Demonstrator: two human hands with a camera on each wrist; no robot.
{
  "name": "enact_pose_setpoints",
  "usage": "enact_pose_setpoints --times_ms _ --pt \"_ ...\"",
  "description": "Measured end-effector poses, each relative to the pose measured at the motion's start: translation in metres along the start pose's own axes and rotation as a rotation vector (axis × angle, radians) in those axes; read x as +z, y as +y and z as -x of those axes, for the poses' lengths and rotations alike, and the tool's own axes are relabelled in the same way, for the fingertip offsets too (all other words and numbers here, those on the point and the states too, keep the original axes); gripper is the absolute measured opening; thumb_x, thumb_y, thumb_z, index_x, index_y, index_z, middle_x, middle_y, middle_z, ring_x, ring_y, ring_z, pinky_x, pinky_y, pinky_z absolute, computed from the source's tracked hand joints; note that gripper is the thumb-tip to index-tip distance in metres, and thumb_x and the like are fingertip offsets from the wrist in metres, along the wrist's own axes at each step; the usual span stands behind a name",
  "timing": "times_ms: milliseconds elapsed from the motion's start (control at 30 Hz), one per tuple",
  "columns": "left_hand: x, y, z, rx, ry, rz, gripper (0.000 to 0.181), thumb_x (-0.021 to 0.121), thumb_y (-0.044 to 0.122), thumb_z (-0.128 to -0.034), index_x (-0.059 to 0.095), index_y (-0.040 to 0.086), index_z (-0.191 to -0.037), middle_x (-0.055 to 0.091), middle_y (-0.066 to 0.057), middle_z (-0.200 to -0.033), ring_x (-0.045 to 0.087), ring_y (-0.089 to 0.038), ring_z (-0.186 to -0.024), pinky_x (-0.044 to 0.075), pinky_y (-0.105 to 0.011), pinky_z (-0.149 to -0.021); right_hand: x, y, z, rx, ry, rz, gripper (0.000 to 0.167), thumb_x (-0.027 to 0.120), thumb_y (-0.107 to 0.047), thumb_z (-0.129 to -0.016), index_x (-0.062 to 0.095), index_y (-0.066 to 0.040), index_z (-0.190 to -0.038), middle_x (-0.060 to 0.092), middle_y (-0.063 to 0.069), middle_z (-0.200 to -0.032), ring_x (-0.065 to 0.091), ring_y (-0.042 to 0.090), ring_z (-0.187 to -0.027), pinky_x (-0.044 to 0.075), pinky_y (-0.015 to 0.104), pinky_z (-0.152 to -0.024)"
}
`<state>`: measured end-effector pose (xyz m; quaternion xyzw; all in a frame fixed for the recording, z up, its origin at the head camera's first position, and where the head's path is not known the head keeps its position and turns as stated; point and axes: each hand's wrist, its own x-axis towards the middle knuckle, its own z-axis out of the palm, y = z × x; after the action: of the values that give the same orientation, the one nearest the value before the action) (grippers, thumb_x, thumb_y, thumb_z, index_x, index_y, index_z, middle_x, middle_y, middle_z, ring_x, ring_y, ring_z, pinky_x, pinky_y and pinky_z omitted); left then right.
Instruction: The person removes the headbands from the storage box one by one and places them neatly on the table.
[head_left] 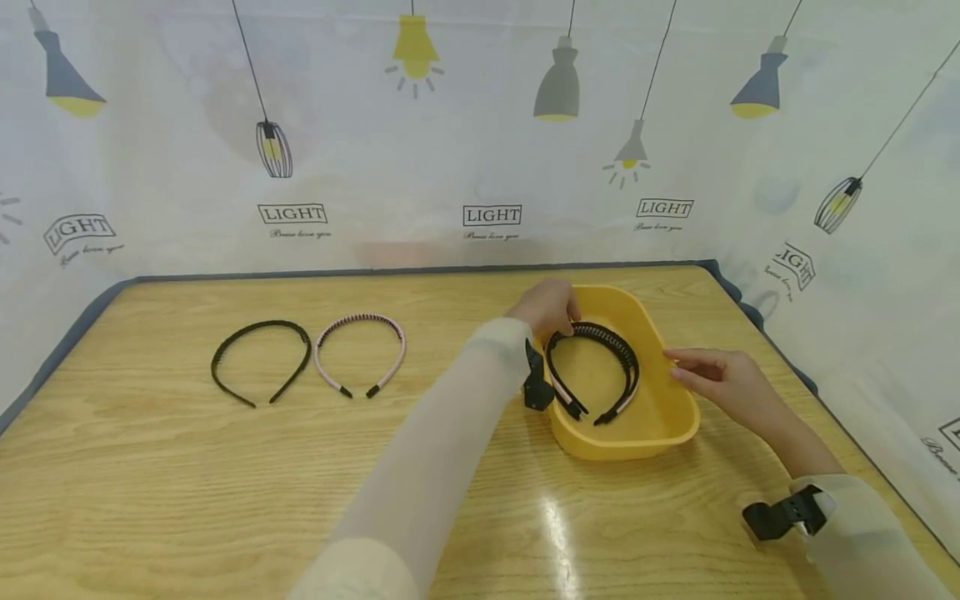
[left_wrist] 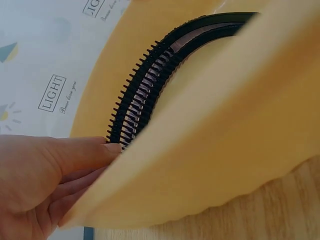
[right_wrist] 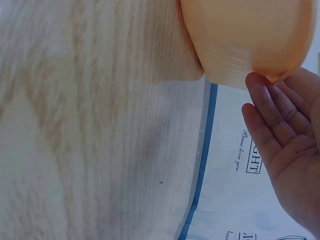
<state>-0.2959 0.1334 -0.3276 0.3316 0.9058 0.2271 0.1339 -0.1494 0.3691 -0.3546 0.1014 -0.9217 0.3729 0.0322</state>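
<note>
A yellow plastic basin stands right of the table's middle. Inside it lie several headbands nested together, black ones with comb teeth and a pink one between them. My left hand reaches over the basin's left rim. In the left wrist view, its thumb and fingers pinch the toothed side of the stacked headbands; the basin wall partly hides the fingertips. At the basin's right rim, my right hand touches the edge with nearly straight fingers.
A black headband and a pink headband with black tips lie side by side on the wooden table, left of the basin. A white curtain printed with lamps hangs around the back and sides.
</note>
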Motion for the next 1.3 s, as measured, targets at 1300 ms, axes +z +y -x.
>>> enact_pose_setpoints --times_ms 1300 --pt "0.0044 -0.0035 -0.0081 0.011 0.08 0.154 0.025 0.064 0.0 -0.0804 0.07 0.005 -0.104 0.066 -0.005 -0.104 0.058 -0.019 -0.098 0.05 -0.023 -0.074 0.0003 0.0014 0.0001 0.0 0.008 0.014 0.037 0.059 -0.015 -0.091 0.057 0.004 -0.122 0.061 0.022 -0.112 0.058 -0.006 -0.085 0.049 0.014 -0.07"
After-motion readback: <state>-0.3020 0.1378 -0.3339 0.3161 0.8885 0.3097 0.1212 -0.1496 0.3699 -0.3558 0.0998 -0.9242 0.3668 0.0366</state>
